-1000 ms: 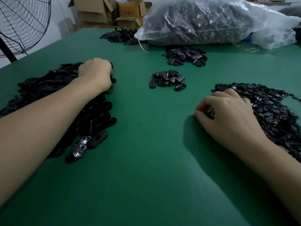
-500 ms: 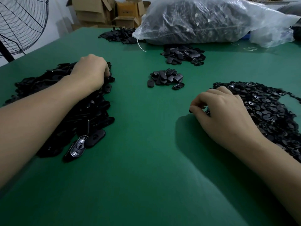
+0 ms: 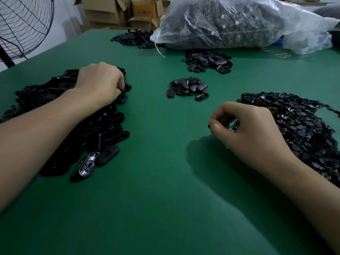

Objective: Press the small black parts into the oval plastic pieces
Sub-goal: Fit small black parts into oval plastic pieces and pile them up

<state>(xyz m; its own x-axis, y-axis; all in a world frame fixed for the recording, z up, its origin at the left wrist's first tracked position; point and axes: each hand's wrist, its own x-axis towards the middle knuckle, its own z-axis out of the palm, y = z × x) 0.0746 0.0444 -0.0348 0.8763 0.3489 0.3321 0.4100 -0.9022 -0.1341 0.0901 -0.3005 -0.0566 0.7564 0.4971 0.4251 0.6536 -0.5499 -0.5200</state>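
Note:
A big heap of black oval plastic pieces (image 3: pixel 95 129) lies on the left of the green table (image 3: pixel 156 199). My left hand (image 3: pixel 100 81) rests on the heap's far end, fingers curled down into the pieces and gripping one at its edge. On the right spreads a flat pile of small black parts (image 3: pixel 303 129). My right hand (image 3: pixel 246 131) sits at that pile's left edge, thumb and fingertips pinching a small black part just above the table. A little pile of oval pieces (image 3: pixel 187 87) lies in the middle, farther back.
Another pile of oval pieces (image 3: pixel 207 61) lies behind the middle one, and a third (image 3: pixel 136 38) at the far edge. A large clear bag of black parts (image 3: pixel 230 23) fills the back right. Cardboard boxes (image 3: pixel 117 11) and a fan (image 3: pixel 24 26) stand beyond the table.
My right hand has drawn left, away from the small-parts pile, and lifted with a part pinched. My left hand has stayed on the oval heap, its fingers working at the far end.

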